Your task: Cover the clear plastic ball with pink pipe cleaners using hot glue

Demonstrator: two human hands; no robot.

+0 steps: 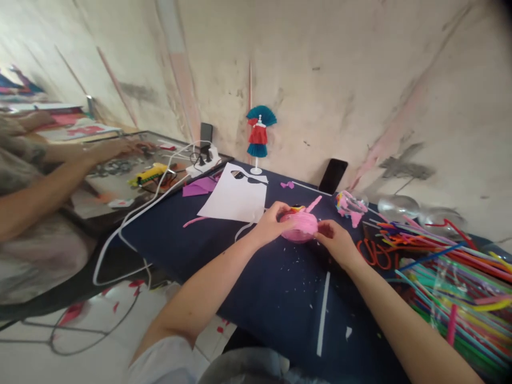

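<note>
In the middle of the dark blue table a pink round craft piece rests between my hands, with a pink fuzzy strip sticking up from its top. My left hand is closed on its left side, the thumb lying across the front. Something yellow and red shows behind those fingertips, partly hidden. My right hand is closed with the fingertips at the piece's right edge; part of that grip is hidden. White crumbs are scattered just below the piece.
Bundles of coloured pipe cleaners and clear plastic domes lie right. A white sheet, a red and teal dress-form ornament and a phone stand or lie behind. White cables loop left, near a co-worker's arm.
</note>
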